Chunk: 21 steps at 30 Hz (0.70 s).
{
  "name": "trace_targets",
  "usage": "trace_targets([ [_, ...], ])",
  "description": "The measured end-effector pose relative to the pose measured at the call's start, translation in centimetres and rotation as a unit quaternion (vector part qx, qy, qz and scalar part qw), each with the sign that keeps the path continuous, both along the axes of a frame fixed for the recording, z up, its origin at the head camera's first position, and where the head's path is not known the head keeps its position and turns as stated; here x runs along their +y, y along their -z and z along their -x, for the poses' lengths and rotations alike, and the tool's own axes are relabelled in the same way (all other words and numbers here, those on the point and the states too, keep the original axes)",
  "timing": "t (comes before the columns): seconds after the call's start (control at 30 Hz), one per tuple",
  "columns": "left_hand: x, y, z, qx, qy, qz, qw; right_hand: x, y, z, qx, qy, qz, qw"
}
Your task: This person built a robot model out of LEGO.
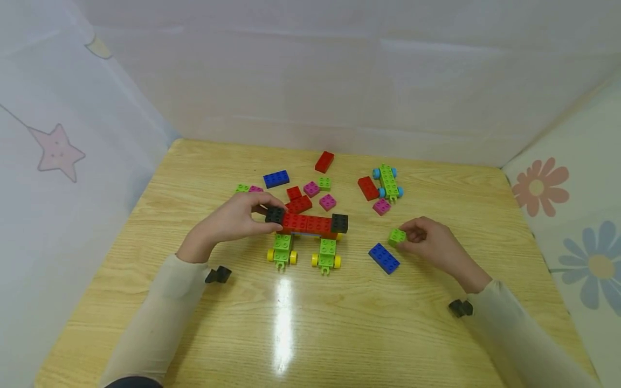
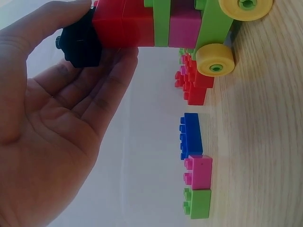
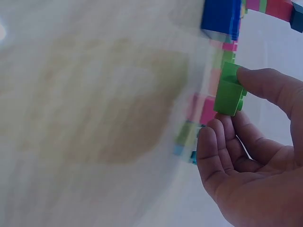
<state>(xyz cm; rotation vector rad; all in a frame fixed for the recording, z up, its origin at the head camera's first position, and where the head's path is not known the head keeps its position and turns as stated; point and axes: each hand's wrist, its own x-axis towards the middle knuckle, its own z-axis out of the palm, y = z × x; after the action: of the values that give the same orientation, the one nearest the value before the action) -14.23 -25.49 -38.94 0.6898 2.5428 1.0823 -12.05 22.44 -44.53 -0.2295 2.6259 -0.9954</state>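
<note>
My left hand (image 1: 236,217) holds the left end of a brick structure, thumb and fingers around a black brick (image 2: 83,38). Red bricks (image 1: 306,222) form its top bar, and another black brick (image 1: 339,223) caps the right end. Underneath, two green wheeled bases (image 1: 282,249) with yellow wheels (image 2: 215,60) stand on the table. Off to the right, my right hand (image 1: 432,242) pinches a small green brick (image 3: 229,90) between thumb and fingers. A blue brick (image 1: 384,258) lies just left of that hand.
Behind the structure lie loose red, pink and green bricks, among them a red brick (image 1: 324,161) and a blue brick (image 1: 276,179). A green wheeled base (image 1: 388,182) with blue wheels stands at the back right. White cloth (image 1: 310,91) borders the wooden table (image 1: 339,334).
</note>
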Motion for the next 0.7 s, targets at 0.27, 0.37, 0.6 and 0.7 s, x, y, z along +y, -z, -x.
trace_targets([
  [0.27, 0.0, 0.1, 0.0, -0.001, 0.000, 0.000, 1.0000, -1.9, -3.0, 0.6, 0.017, -0.009, 0.021, 1.000],
  [0.37, 0.1, 0.1, 0.0, 0.000, -0.002, 0.002, 1.0000, -3.0, -4.1, 0.9, 0.023, -0.019, 0.026, 0.999],
  [0.6, 0.1, 0.1, -0.2, -0.003, -0.008, 0.005, 1.0000, -5.5, -6.3, 1.6, 0.034, -0.042, 0.040, 0.998],
  [0.7, 0.2, 0.0, -0.2, -0.008, -0.013, 0.006, 0.9999, -6.6, -7.0, 1.9, 0.052, -0.049, 0.043, 0.997],
])
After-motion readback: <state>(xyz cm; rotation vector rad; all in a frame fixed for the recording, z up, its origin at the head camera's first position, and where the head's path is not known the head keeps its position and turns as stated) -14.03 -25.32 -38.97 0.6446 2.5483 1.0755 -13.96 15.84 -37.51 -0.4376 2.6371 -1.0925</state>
